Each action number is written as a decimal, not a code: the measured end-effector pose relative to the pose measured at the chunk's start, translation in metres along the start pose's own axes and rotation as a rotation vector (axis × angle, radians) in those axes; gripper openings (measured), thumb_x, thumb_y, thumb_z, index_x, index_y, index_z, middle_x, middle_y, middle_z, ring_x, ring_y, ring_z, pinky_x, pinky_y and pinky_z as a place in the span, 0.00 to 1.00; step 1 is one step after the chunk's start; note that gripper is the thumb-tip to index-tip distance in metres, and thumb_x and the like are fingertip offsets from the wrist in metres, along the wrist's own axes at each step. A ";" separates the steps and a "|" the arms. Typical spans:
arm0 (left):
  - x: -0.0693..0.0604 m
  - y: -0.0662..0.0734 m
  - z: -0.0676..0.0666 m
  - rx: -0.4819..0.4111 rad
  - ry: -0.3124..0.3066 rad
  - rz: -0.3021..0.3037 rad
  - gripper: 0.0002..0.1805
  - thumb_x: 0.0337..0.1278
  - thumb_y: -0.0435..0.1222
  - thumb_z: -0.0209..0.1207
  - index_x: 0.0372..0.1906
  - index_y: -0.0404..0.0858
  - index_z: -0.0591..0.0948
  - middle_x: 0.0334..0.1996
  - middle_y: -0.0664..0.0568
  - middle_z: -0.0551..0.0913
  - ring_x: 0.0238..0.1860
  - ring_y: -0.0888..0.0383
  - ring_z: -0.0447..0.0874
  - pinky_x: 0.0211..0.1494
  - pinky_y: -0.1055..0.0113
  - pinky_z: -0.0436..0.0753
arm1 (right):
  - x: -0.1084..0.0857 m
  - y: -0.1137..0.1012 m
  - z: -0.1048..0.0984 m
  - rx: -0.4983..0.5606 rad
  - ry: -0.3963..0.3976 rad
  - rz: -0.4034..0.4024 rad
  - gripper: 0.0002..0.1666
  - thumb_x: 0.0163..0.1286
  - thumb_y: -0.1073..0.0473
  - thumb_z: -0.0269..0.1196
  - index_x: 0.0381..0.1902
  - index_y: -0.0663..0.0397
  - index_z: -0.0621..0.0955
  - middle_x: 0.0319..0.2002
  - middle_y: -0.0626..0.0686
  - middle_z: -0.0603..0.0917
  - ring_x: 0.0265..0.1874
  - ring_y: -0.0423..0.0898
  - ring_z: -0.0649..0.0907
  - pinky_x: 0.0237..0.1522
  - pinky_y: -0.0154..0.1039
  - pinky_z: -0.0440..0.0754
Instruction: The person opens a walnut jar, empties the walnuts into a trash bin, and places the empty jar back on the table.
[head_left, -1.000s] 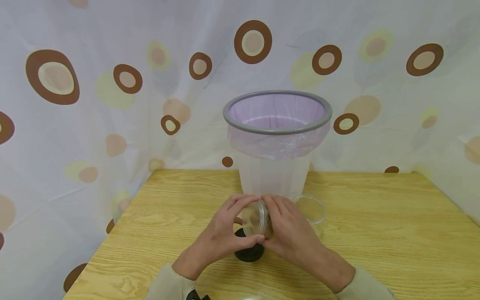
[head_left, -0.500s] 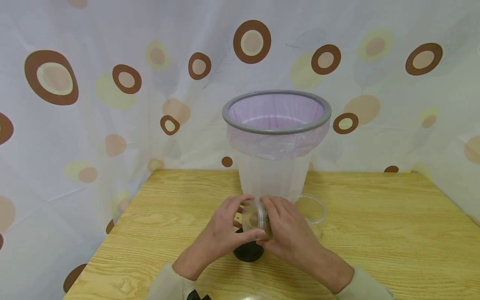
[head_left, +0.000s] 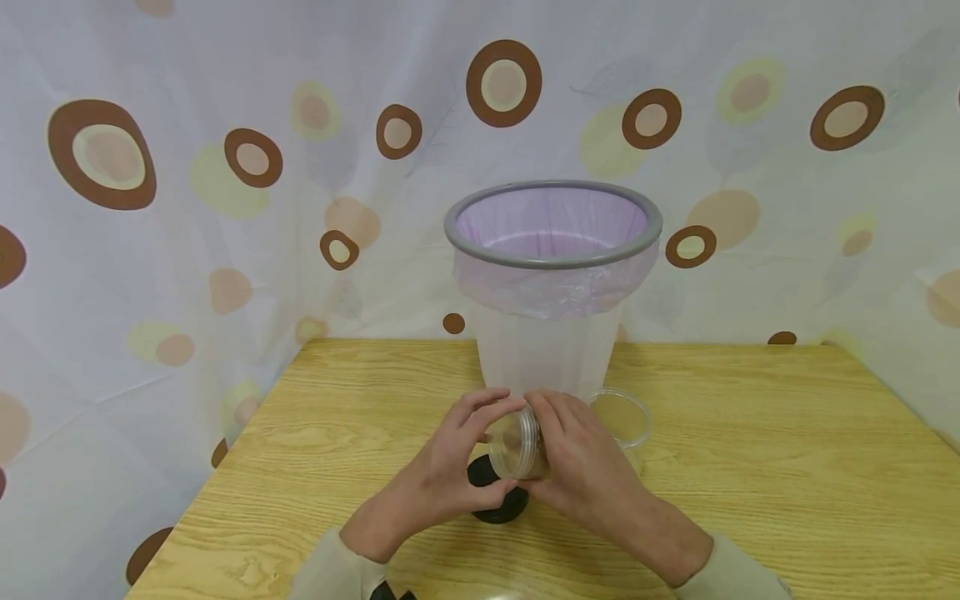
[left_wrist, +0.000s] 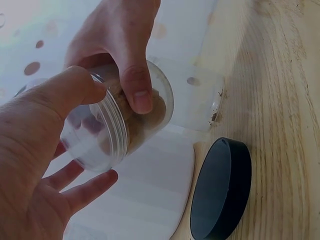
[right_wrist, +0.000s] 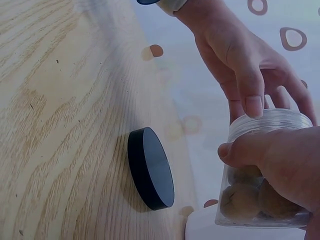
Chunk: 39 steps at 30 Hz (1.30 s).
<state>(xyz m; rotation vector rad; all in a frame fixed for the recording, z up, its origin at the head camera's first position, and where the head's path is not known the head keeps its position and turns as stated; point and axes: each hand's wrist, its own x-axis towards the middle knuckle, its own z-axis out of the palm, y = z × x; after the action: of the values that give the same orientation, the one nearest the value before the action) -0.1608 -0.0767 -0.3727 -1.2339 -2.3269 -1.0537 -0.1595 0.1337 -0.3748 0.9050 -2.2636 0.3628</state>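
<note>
A clear plastic jar (right_wrist: 242, 192) with a threaded mouth is held tilted between both hands. Several round brown things (right_wrist: 240, 202) resembling walnuts lie inside it. My right hand (head_left: 588, 458) grips the jar's body, thumb along its side. At the mouth, my left hand (head_left: 442, 467) arches its fingers and thumb loosely round the threaded rim (left_wrist: 116, 127). Whether a clear inner cover closes the mouth, I cannot tell. Below the hands a black round lid (head_left: 498, 500) lies on the table, partly hidden by the left thumb in the head view.
Behind the hands stands a whitish bin (head_left: 551, 350) with a grey rim and lilac liner. A second clear container (head_left: 637, 442) stands beside the right hand, partly hidden by it. The wooden table (head_left: 750, 467) meets a patterned curtain (head_left: 360, 167) at the back.
The left thumb has slid lower on the jar's rim and the left fingers have shifted over its top. The right hand keeps its grip on the jar; the black lid has not moved.
</note>
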 end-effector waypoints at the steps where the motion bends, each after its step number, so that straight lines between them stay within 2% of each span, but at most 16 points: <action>1: 0.000 0.000 0.000 0.006 0.002 0.001 0.45 0.47 0.32 0.71 0.73 0.44 0.64 0.70 0.46 0.62 0.69 0.51 0.66 0.51 0.65 0.85 | 0.000 0.000 0.000 -0.004 0.000 0.000 0.55 0.31 0.47 0.85 0.57 0.63 0.74 0.49 0.59 0.81 0.51 0.55 0.81 0.58 0.50 0.79; 7: 0.002 0.001 0.000 -0.007 0.022 -0.033 0.44 0.46 0.33 0.72 0.72 0.44 0.67 0.66 0.48 0.66 0.64 0.53 0.70 0.46 0.68 0.85 | 0.000 0.000 0.000 -0.017 0.001 0.006 0.56 0.31 0.45 0.85 0.56 0.63 0.74 0.48 0.58 0.81 0.50 0.54 0.81 0.58 0.49 0.79; 12: 0.004 0.003 0.001 -0.060 0.031 -0.108 0.42 0.50 0.36 0.71 0.72 0.45 0.67 0.62 0.47 0.70 0.58 0.51 0.73 0.42 0.68 0.86 | 0.000 0.000 0.000 -0.018 0.000 0.008 0.55 0.33 0.45 0.84 0.57 0.64 0.74 0.48 0.58 0.81 0.50 0.54 0.81 0.58 0.49 0.79; 16: 0.004 0.005 0.000 -0.113 -0.005 -0.245 0.39 0.55 0.44 0.70 0.72 0.47 0.66 0.61 0.48 0.70 0.53 0.52 0.75 0.40 0.69 0.86 | 0.000 0.001 0.000 -0.025 -0.011 0.010 0.54 0.33 0.47 0.84 0.57 0.64 0.74 0.49 0.58 0.81 0.51 0.54 0.81 0.58 0.50 0.79; 19: 0.005 0.005 -0.001 -0.143 -0.051 -0.347 0.40 0.58 0.48 0.68 0.73 0.49 0.64 0.62 0.51 0.69 0.54 0.54 0.74 0.41 0.71 0.85 | -0.001 0.000 -0.001 -0.028 -0.024 0.017 0.55 0.32 0.48 0.84 0.58 0.65 0.74 0.49 0.58 0.81 0.51 0.54 0.81 0.58 0.50 0.79; 21: 0.006 0.005 -0.001 -0.146 -0.079 -0.363 0.43 0.58 0.50 0.67 0.75 0.50 0.61 0.63 0.50 0.67 0.57 0.55 0.72 0.44 0.68 0.85 | -0.002 0.000 -0.002 -0.027 -0.030 0.024 0.56 0.32 0.48 0.84 0.58 0.65 0.74 0.50 0.59 0.81 0.51 0.54 0.81 0.57 0.50 0.80; 24: 0.005 0.004 -0.001 -0.125 -0.110 -0.308 0.49 0.55 0.49 0.70 0.77 0.50 0.54 0.67 0.47 0.63 0.63 0.54 0.67 0.50 0.64 0.84 | -0.002 0.000 -0.002 -0.020 -0.025 0.028 0.55 0.33 0.48 0.84 0.58 0.65 0.74 0.50 0.59 0.81 0.51 0.55 0.81 0.57 0.50 0.80; 27: 0.004 0.002 0.000 -0.089 -0.123 -0.191 0.55 0.50 0.45 0.73 0.78 0.48 0.51 0.71 0.46 0.58 0.69 0.52 0.62 0.55 0.61 0.83 | -0.003 0.001 -0.001 -0.012 -0.010 0.021 0.54 0.33 0.48 0.84 0.57 0.65 0.74 0.49 0.59 0.81 0.51 0.55 0.81 0.57 0.50 0.80; 29: 0.004 0.001 0.000 -0.059 -0.119 -0.108 0.56 0.49 0.42 0.74 0.78 0.45 0.51 0.73 0.46 0.56 0.71 0.52 0.60 0.56 0.61 0.82 | -0.003 0.002 -0.001 -0.009 -0.003 0.015 0.54 0.32 0.49 0.84 0.57 0.64 0.74 0.49 0.59 0.81 0.51 0.55 0.81 0.57 0.50 0.80; 32: 0.004 0.000 0.001 -0.030 -0.110 -0.026 0.54 0.50 0.36 0.73 0.78 0.43 0.53 0.75 0.45 0.54 0.73 0.52 0.58 0.56 0.61 0.83 | -0.003 0.002 -0.001 -0.010 -0.002 0.009 0.55 0.32 0.48 0.84 0.57 0.64 0.73 0.49 0.59 0.81 0.51 0.55 0.81 0.57 0.50 0.80; 34: 0.005 -0.001 0.001 -0.015 -0.103 -0.002 0.51 0.51 0.33 0.72 0.77 0.42 0.55 0.75 0.44 0.55 0.73 0.52 0.58 0.55 0.62 0.83 | -0.004 0.003 -0.001 -0.013 -0.003 0.007 0.55 0.32 0.48 0.84 0.57 0.63 0.74 0.49 0.59 0.81 0.51 0.55 0.81 0.56 0.50 0.80; 39: 0.005 0.000 0.001 -0.001 -0.075 -0.011 0.46 0.51 0.35 0.72 0.75 0.42 0.60 0.72 0.45 0.60 0.70 0.52 0.64 0.50 0.68 0.84 | -0.004 0.003 -0.001 -0.012 0.001 0.006 0.55 0.32 0.48 0.84 0.57 0.64 0.74 0.49 0.59 0.81 0.51 0.55 0.81 0.56 0.50 0.80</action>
<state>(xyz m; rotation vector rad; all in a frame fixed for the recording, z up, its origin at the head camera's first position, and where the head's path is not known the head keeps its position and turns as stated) -0.1641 -0.0731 -0.3705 -1.2835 -2.3921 -1.0297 -0.1587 0.1388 -0.3768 0.8916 -2.2654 0.3523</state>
